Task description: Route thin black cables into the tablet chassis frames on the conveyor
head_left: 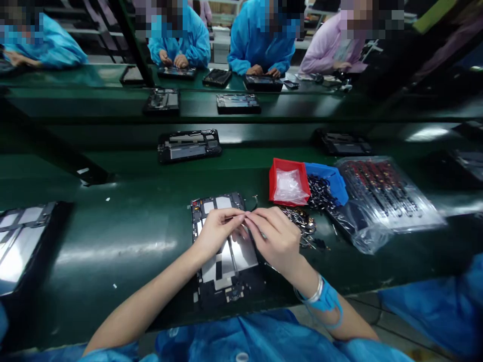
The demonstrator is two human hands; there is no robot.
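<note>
Hovering above the device (244, 254), left grip (218, 229) touches right grip (276, 237).

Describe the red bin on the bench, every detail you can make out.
The red bin is a small, open-topped, four-sided box, apparently plastic, with a smooth, slightly glossy look. It stands upright on the green bench, slightly turned. Inside lies a pile of clear to whitish, film-like pieces, too indistinct to identify. The blue bin sits right beside it, seemingly against its side. Neither hand holds it.
</note>
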